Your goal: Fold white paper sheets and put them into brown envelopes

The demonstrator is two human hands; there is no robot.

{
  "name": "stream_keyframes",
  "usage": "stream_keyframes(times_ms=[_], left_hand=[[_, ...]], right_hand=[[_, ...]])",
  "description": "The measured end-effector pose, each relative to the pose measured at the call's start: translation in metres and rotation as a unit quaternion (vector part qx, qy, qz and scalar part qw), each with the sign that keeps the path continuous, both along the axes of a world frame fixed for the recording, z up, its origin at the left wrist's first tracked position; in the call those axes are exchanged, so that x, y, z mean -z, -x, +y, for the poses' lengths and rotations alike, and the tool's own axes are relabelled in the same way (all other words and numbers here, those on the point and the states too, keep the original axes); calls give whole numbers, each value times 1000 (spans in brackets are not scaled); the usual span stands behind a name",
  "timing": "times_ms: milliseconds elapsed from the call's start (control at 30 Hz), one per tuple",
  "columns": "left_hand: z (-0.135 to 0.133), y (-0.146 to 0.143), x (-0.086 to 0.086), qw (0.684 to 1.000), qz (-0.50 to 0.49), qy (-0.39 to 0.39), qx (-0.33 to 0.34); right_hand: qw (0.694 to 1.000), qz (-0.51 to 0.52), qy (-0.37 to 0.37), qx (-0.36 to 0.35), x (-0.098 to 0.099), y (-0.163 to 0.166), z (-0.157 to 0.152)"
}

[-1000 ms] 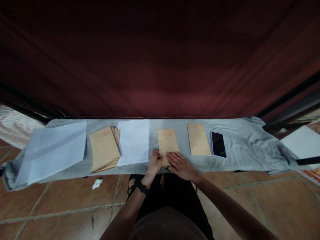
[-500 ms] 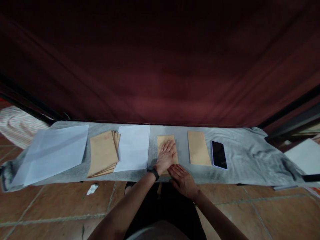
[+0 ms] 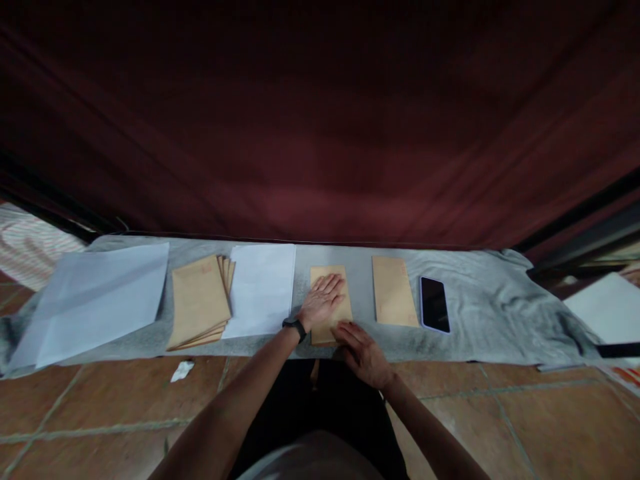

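A brown envelope (image 3: pixel 338 313) lies on the grey cloth (image 3: pixel 480 313) in front of me. My left hand (image 3: pixel 323 299) lies flat on it with fingers stretched out, a black band on the wrist. My right hand (image 3: pixel 361 350) rests at the envelope's near right corner, fingers extended and pressing down on the edge. Neither hand holds anything.
A second brown envelope (image 3: pixel 394 300) and a black phone (image 3: pixel 434 304) lie to the right. To the left are a white sheet (image 3: pixel 260 289), a stack of brown envelopes (image 3: pixel 199 309) and a larger white sheet (image 3: pixel 95 301). A dark red curtain (image 3: pixel 320 120) hangs behind.
My left hand slid from the envelope's near edge up onto its middle and lies flat there. My right hand drew back to the near right corner.
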State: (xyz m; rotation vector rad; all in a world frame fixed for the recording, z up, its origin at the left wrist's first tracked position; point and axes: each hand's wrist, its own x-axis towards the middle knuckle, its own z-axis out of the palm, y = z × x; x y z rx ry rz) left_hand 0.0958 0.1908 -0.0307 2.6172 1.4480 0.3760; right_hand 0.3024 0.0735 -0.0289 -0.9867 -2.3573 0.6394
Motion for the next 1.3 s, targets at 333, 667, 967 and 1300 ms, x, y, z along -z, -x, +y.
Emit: stream_keyframes(times_ms=[333, 667, 967, 1300], left_hand=[[-72, 27, 2, 995, -12, 13, 97], [-122, 42, -12, 993, -19, 32, 113], [-143, 37, -12, 998, -38, -6, 58], [-127, 33, -37, 999, -14, -15, 47]], right_hand=[[999, 26, 26, 21, 1, -1, -2], [999, -27, -1, 22, -3, 0, -4], [996, -68, -48, 33, 0, 6, -5], [994, -59, -62, 62, -3, 10, 2]])
